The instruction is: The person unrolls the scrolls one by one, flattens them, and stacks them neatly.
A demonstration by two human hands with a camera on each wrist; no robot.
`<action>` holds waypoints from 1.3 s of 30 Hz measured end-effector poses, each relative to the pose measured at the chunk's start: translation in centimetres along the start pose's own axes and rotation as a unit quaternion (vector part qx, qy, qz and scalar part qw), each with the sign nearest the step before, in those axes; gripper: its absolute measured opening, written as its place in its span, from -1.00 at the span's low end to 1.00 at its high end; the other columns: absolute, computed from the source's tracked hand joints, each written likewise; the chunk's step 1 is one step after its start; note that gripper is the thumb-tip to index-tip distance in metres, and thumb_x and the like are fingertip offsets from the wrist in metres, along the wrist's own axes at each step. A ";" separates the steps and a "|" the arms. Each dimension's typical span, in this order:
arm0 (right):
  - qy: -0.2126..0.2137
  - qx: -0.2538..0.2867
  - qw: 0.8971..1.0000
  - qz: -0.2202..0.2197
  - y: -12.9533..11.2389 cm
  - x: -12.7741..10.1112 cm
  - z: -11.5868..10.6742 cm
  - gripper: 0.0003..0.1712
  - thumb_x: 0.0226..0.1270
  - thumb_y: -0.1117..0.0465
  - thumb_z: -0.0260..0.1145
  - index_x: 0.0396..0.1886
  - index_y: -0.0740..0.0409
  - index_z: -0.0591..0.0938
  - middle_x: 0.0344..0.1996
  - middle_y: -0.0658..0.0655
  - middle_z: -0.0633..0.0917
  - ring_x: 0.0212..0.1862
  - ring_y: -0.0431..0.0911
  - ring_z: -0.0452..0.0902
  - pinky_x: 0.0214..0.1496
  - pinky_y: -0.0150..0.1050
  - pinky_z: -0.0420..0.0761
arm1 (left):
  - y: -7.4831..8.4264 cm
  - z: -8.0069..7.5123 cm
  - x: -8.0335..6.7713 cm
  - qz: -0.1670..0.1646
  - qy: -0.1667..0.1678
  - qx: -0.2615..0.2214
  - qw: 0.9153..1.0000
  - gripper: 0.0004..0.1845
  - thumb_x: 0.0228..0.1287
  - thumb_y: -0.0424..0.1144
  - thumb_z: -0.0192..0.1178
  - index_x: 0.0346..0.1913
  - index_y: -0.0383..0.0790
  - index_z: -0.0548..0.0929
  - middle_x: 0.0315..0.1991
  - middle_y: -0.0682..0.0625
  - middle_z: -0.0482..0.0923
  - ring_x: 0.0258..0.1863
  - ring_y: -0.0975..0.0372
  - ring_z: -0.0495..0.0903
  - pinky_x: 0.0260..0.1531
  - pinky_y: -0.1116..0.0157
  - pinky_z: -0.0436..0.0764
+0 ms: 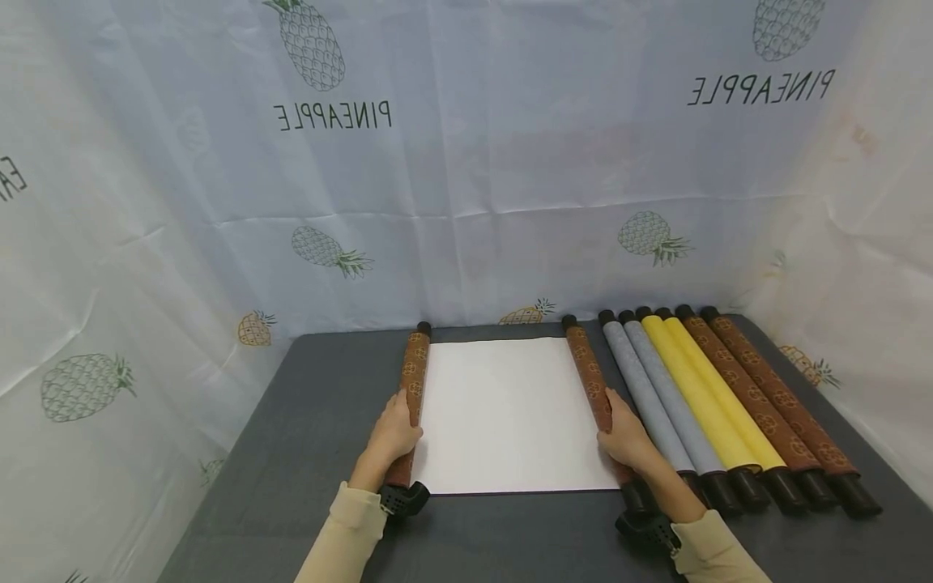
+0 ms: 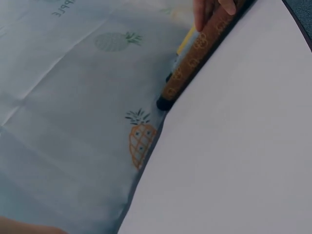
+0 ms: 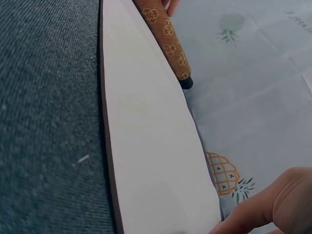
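Observation:
A scroll lies partly unrolled, its white sheet [image 1: 510,413] stretched flat between two brown patterned rolls with black end knobs. My left hand [image 1: 394,427] grips the left roll [image 1: 415,364] at its nearer half, thumb on the sheet side. At the other end, my right hand [image 1: 625,433] holds the right roll [image 1: 587,364] with the thumb on the inner side. In the left wrist view the fingers of the right hand [image 2: 208,12] lie over the right roll. The right wrist view has part of my right hand [image 3: 263,207] at the bottom corner.
Right of the scroll lie several rolled scrolls side by side: grey [image 1: 649,397], yellow [image 1: 700,393] and brown [image 1: 787,397]. They sit close to my right forearm. A dark grey table [image 1: 291,453] carries everything. White pineapple-print cloth [image 1: 496,162] hangs behind and at both sides.

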State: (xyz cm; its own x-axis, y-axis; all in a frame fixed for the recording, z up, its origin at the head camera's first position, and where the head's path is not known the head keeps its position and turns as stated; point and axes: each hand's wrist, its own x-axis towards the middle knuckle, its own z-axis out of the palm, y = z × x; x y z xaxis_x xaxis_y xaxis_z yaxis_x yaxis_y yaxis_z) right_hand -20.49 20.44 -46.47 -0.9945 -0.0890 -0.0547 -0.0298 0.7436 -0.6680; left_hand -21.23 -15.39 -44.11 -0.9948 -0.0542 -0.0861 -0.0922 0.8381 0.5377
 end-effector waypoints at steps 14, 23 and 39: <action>0.019 -0.019 1.000 0.009 0.0 0.3 0.1 -0.14 0.05 0.47 0.05 0.39 0.64 0.00 0.39 0.69 -0.01 0.44 0.49 -0.10 0.45 0.29 0.10 | 0.0 0.5 0.0 -0.029 -0.001 0.030 0.999 -0.14 0.23 -0.29 0.17 0.42 -0.65 -0.04 0.45 -0.56 -0.10 0.45 -0.32 0.06 0.26 -0.26 0.31; 0.028 -0.028 0.999 0.009 0.5 0.4 0.1 -0.06 -0.05 0.53 0.09 0.40 0.63 -0.03 0.38 0.69 0.02 0.43 0.49 -0.06 0.44 0.28 0.12 | -0.6 0.6 0.3 -0.030 0.042 0.077 0.996 -0.20 0.14 -0.41 0.22 0.36 -0.70 0.09 0.39 -0.58 0.08 0.30 -0.33 0.33 0.11 -0.22 0.48; 0.027 -0.016 1.000 0.005 1.3 0.6 0.1 -0.08 0.00 0.49 0.05 0.41 0.64 -0.06 0.39 0.66 0.06 0.44 0.47 -0.05 0.47 0.26 0.11 | -0.9 0.2 0.5 -0.032 0.073 0.058 0.995 -0.30 0.06 -0.52 0.17 0.27 -0.74 0.18 0.10 -0.59 0.39 0.13 -0.35 0.43 0.03 -0.18 0.54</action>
State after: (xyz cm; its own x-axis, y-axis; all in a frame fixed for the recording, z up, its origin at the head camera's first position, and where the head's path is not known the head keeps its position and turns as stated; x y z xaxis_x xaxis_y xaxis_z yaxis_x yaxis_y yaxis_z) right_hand -21.16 21.27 -47.43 -0.9987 -0.0471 -0.0203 -0.0230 0.7646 -0.6441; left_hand -21.66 -16.09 -44.85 -0.9836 -0.1800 0.0095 -0.1581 0.8868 0.4342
